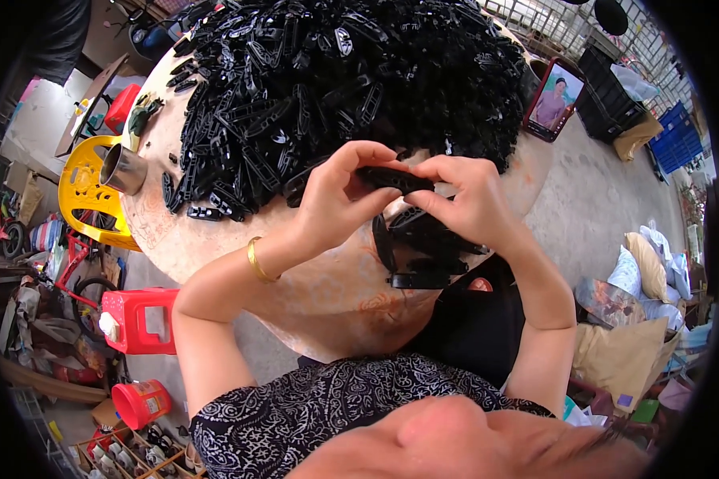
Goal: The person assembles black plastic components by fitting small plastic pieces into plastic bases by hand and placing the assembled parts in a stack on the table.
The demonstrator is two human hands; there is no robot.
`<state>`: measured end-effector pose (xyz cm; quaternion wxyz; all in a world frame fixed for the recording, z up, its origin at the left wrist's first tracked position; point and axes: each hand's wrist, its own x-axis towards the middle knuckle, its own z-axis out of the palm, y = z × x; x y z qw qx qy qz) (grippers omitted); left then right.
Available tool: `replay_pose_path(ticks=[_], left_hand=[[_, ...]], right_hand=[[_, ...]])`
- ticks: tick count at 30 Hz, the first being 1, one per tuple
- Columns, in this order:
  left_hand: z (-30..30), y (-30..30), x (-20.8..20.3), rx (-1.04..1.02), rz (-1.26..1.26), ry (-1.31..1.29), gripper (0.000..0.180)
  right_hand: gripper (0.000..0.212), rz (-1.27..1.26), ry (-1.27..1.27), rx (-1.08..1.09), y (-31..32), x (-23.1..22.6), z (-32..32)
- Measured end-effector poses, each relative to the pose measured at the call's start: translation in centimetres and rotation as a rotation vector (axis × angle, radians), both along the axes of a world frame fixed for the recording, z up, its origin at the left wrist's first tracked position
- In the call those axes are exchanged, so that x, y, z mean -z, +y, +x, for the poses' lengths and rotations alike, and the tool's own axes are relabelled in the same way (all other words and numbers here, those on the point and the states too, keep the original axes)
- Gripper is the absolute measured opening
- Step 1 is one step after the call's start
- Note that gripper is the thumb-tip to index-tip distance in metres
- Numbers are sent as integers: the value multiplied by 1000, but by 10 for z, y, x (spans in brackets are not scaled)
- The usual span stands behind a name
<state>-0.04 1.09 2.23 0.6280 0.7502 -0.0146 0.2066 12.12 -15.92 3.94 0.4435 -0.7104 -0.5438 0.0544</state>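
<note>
Grip and handling

Left hand (339,194) and right hand (469,198) each pinch one end of a slim, black, seemingly plastic piece (398,180), held above the round, pale tabletop (315,279). Probably light, stiff, slightly slippery; best taken by its ends.

Left hand (345,194) and right hand (470,195) — both pinching, close together.
</note>
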Motion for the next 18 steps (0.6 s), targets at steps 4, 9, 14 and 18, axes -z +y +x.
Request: replay_pose_path(ticks=[4, 9, 14, 18], left_hand=[[-13, -13, -1, 146, 181, 69, 28], [-18, -27, 13, 334, 493, -116, 31], [-19, -13, -19, 357, 758, -53, 39], [-22, 17, -26, 105, 1060, 191, 37]], right_hand=[[19, -34, 521, -119, -9, -9, 34], [23, -228, 90, 132, -19, -1, 64], [23, -423, -337, 133, -14, 20, 50], [18, -342, -452, 91, -17, 22, 48]])
